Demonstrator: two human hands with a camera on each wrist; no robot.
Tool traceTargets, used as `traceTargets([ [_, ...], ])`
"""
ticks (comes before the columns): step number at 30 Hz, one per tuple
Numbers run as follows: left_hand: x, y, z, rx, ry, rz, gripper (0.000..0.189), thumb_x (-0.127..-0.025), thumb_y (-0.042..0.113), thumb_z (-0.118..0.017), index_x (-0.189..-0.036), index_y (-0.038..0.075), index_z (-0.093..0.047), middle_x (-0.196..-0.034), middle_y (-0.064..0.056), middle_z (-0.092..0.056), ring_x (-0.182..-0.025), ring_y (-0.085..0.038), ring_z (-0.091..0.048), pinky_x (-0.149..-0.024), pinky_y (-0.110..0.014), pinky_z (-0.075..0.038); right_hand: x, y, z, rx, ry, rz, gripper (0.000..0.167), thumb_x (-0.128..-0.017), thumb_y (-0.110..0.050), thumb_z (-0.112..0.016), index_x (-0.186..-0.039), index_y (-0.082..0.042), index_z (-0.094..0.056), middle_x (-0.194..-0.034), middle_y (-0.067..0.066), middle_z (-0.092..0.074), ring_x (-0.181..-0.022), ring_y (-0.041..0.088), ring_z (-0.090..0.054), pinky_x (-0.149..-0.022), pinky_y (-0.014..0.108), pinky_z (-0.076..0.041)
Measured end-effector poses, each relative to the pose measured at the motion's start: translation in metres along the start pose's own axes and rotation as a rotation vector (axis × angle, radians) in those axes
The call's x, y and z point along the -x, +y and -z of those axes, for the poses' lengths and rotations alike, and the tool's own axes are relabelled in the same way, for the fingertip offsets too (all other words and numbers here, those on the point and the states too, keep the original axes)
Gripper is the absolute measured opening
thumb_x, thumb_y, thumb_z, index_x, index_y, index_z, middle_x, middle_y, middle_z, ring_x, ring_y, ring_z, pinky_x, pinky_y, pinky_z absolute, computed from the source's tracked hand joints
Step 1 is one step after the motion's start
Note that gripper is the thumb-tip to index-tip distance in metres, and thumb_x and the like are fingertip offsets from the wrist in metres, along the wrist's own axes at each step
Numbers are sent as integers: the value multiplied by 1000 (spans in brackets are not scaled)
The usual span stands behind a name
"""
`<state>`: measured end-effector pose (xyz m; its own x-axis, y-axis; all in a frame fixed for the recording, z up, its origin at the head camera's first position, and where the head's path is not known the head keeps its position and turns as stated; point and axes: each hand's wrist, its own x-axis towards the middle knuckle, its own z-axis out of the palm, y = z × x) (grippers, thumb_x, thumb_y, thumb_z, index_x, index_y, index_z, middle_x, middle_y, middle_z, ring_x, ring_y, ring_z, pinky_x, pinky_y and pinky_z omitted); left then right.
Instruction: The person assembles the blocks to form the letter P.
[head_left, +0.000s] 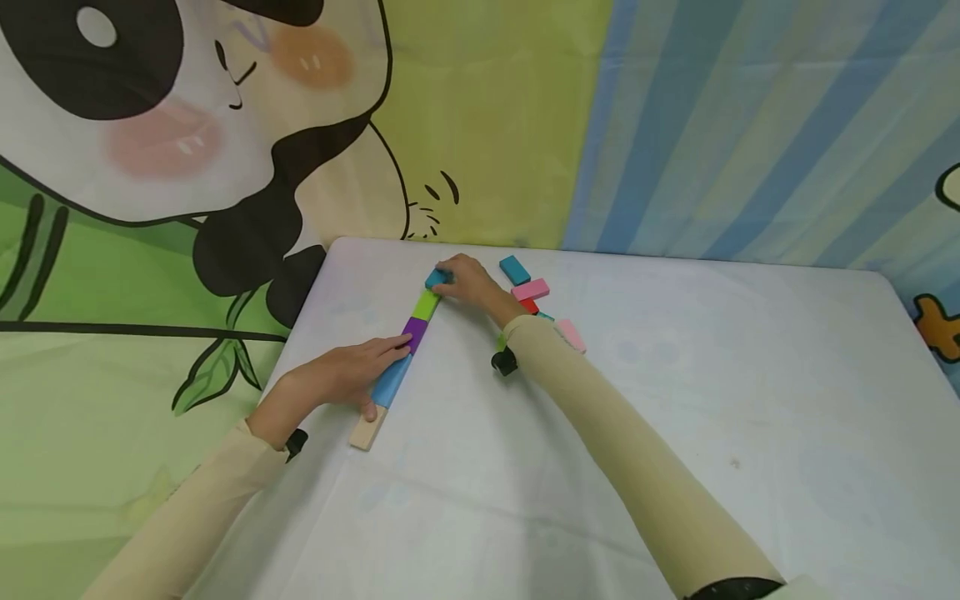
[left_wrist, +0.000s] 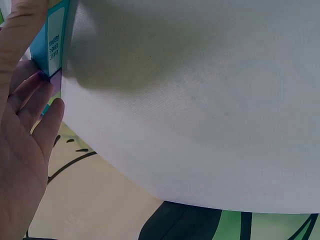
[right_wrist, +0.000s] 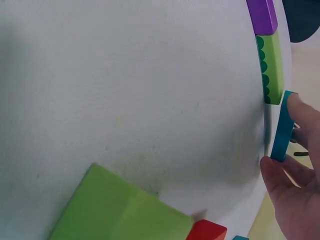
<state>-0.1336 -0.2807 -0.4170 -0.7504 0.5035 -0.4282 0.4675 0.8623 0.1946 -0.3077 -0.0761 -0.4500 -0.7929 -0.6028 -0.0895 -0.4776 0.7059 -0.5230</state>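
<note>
My right hand (head_left: 474,282) pinches a blue block (right_wrist: 283,127) between thumb and fingers at the far end of a line of blocks. In the right wrist view, this block stands on a narrow side close to the light green block (right_wrist: 272,69). Nearer along the line lie a purple block (head_left: 417,328), a light blue block (head_left: 393,382) and a beige block (head_left: 366,432). My left hand (head_left: 337,372) rests along the line, its extended fingers touching the purple block and its thumb near the light blue and beige joint.
Several loose blocks lie right of the line, partly behind my right forearm: a blue block (head_left: 514,270), a pink block (head_left: 531,289), a red block (head_left: 529,306) and a green block (right_wrist: 120,205). The white table (head_left: 675,400) ends at a patterned backdrop (head_left: 495,125).
</note>
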Motion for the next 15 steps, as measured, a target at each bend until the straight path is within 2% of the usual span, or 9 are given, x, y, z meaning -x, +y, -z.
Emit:
traceTargets([
  [4,-1,-1,0,2,-11,16,114,-66,43,-83,-154,6,-22,-164,-11,-14,-150,-34,-21,-115,-50,-35,-2,1,-3,43,-5,-8,53,-96,-32,-61,-141,-7,-49,-142,15,-53,-132,27,-48,-114,36,-38],
  [15,-2,-2,-1,-1,-16,21,113,-66,43,-83,-154,6,-23,-164,-10,-14,-150,-34,-21,-115,-50,-35,-2,-4,-6,6,-6,-28,52,-97,-31,-60,-142,-8,-48,-148,13,-46,-138,27,-43,-117,36,-35],
])
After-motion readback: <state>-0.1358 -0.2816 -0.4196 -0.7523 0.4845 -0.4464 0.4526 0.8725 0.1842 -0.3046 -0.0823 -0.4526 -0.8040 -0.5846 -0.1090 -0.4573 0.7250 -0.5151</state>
